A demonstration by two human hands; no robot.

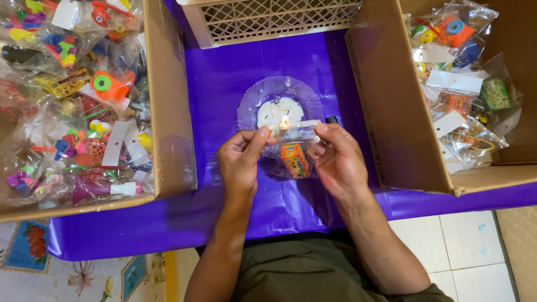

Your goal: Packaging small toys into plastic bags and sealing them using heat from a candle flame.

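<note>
Seen from above, the left hand (pixel 241 162) and right hand (pixel 337 159) are both pinching the top edge of a small clear plastic bag (pixel 292 146), one at each upper corner. The bag is stretching sideways between them, its sealed edge lying left to right just over a candle flame (pixel 285 121) on a clear plate (pixel 249 103). An orange box (pixel 295 160) is hanging inside, pointing toward the person.

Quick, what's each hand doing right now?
Left hand: closed, pinching the left top edge of the clear plastic bag.
Right hand: closed, pinching the bag's right top edge.
</note>
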